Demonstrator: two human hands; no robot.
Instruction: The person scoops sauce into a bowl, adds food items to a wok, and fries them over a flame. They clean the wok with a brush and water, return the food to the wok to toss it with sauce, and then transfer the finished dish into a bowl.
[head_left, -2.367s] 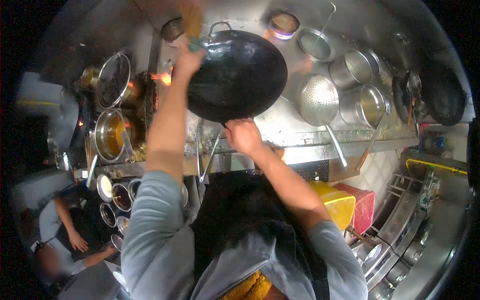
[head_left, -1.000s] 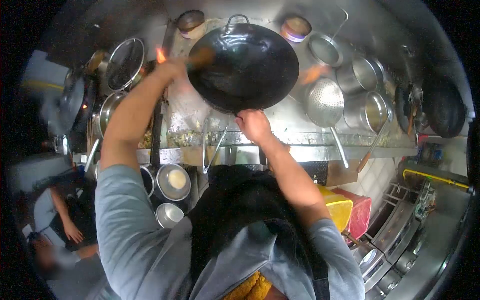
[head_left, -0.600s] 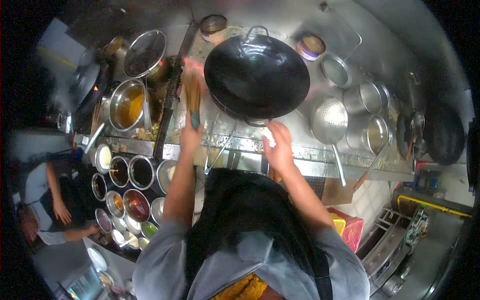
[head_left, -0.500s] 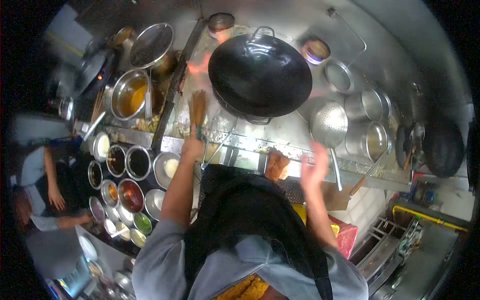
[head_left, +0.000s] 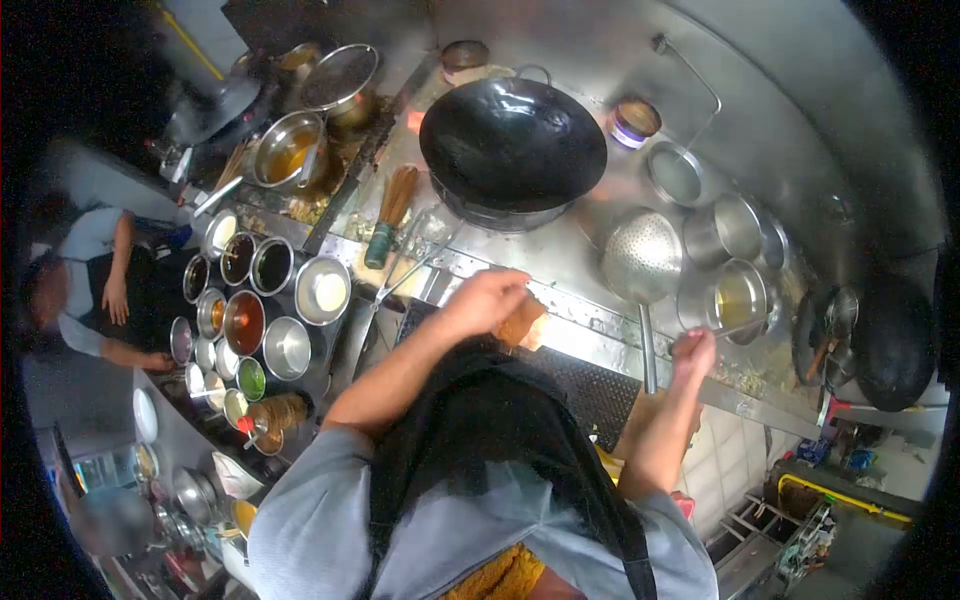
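My left hand [head_left: 485, 302] is closed at the brown cloth [head_left: 521, 324] on the counter's front edge, its fingers hiding the cloth's top. My right hand [head_left: 692, 350] is wrapped round the handle of a ladle [head_left: 738, 327], whose other end reaches into a steel pot [head_left: 700, 305] with yellowish liquid; its bowl is hidden. A large black wok [head_left: 512, 150] sits on the burner ahead of both hands. The bamboo brush [head_left: 393, 215] lies to the left of the wok. Between the wok and the pot rests a perforated strainer [head_left: 642, 258], its handle pointing toward me.
Several steel bowls of sauces and seasonings [head_left: 243, 323] crowd the left side. Behind them a co-worker [head_left: 95, 270] stands with one hand near the bowls. A pot of orange-yellow liquid [head_left: 290, 150] stands at the upper left. Another black wok [head_left: 892, 342] hangs at the far right.
My left hand has let go of the bamboo brush and moved right to the brown cloth. My right hand, open and blurred before, has moved right and closed on the ladle handle.
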